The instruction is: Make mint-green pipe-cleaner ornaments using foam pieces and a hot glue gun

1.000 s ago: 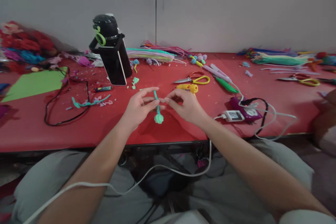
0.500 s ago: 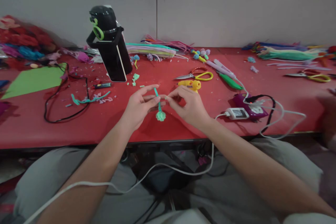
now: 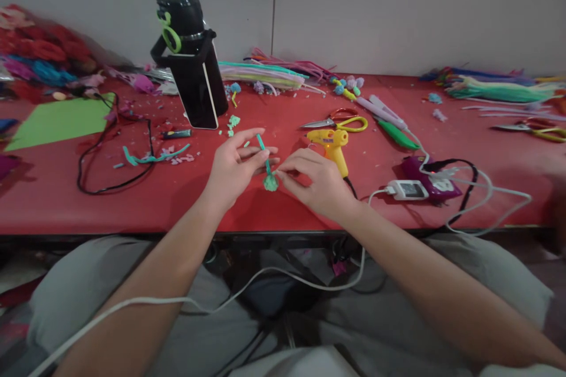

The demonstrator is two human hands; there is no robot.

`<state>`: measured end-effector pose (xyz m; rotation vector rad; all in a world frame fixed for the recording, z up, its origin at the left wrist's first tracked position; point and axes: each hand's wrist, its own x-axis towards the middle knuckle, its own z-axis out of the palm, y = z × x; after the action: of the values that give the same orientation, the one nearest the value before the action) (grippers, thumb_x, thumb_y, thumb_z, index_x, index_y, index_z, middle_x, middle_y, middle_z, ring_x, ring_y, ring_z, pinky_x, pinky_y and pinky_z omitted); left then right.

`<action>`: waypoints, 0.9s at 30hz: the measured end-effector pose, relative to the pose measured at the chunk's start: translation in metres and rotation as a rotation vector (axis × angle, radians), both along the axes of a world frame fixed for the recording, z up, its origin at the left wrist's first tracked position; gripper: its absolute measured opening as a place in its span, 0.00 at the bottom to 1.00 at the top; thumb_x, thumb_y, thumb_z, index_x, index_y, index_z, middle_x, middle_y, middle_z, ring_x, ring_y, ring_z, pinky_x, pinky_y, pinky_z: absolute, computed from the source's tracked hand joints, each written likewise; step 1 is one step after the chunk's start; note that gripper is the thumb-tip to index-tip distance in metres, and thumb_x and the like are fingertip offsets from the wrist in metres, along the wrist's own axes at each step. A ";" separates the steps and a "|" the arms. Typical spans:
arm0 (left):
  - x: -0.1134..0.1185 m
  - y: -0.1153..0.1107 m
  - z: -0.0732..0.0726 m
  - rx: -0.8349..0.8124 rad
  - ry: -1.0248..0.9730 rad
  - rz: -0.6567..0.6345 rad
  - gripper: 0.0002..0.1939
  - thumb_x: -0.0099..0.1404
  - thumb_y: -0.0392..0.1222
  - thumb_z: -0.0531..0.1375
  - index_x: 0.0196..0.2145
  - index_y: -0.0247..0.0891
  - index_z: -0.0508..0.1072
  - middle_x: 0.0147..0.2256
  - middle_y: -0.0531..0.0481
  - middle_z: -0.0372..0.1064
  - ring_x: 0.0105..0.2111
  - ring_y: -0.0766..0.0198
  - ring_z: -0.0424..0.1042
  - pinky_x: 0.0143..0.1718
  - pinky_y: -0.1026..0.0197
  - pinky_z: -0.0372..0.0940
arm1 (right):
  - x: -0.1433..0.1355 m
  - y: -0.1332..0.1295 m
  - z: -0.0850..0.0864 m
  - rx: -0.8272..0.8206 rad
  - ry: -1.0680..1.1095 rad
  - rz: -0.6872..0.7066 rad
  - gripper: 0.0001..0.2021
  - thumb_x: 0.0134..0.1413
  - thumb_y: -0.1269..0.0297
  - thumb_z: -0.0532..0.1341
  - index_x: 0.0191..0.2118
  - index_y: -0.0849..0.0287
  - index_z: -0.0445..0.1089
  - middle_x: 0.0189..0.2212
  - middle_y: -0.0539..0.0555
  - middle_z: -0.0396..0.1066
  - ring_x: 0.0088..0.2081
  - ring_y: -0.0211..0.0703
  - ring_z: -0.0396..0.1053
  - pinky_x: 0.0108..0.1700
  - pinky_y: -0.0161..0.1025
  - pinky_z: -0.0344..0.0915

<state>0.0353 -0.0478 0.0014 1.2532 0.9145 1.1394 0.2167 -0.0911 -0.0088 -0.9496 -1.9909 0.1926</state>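
Observation:
My left hand [image 3: 234, 169] is closed on the teal stem of a small pipe-cleaner flower [image 3: 271, 182], whose pale green head hangs downward below the fingers. My right hand [image 3: 316, 179] is pinched at the right side of the flower head, thumb and forefinger together. What sits in that pinch is too small to make out. A yellow glue gun [image 3: 335, 144] lies just beyond my right hand, an orange light showing on it. Behind it are scissors [image 3: 349, 122] with red and yellow handles. Pale green scraps [image 3: 233, 122] lie past my left hand.
A black bottle [image 3: 183, 17] stands at the back with a phone [image 3: 194, 97] against it. Pipe-cleaner bundles [image 3: 499, 89] lie along the wall. A white cable [image 3: 265, 271] crosses over my lap. A purple box [image 3: 442, 184] with plugs sits at right, and a black cord [image 3: 79, 165] loops at left.
My right hand has moved from beside the stem down to the flower head. More of the glue gun shows now. The view has shifted slightly.

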 end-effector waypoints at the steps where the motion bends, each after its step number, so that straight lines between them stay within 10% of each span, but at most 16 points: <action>1: 0.000 0.000 0.000 0.001 0.002 0.000 0.24 0.61 0.36 0.68 0.54 0.39 0.71 0.42 0.43 0.81 0.39 0.54 0.83 0.44 0.50 0.80 | 0.000 0.000 0.000 0.010 -0.020 -0.001 0.07 0.67 0.69 0.61 0.36 0.57 0.74 0.34 0.54 0.76 0.37 0.43 0.72 0.42 0.41 0.70; 20: 0.001 0.001 -0.003 0.038 0.030 0.047 0.22 0.61 0.36 0.67 0.53 0.37 0.71 0.39 0.44 0.81 0.38 0.53 0.84 0.41 0.50 0.80 | -0.003 -0.003 -0.002 -0.021 -0.152 0.059 0.10 0.70 0.70 0.56 0.39 0.57 0.75 0.39 0.58 0.76 0.41 0.47 0.71 0.48 0.46 0.70; 27: -0.004 0.003 0.000 0.207 0.009 0.063 0.23 0.63 0.39 0.68 0.55 0.40 0.71 0.40 0.46 0.81 0.40 0.52 0.84 0.45 0.50 0.80 | -0.009 -0.003 0.001 -0.672 0.559 -0.021 0.07 0.62 0.59 0.63 0.36 0.55 0.67 0.33 0.52 0.74 0.37 0.43 0.74 0.43 0.43 0.73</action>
<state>0.0313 -0.0447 0.0009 1.4060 0.8640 1.3048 0.2077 -0.0940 -0.0075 -1.1620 -1.3990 1.0438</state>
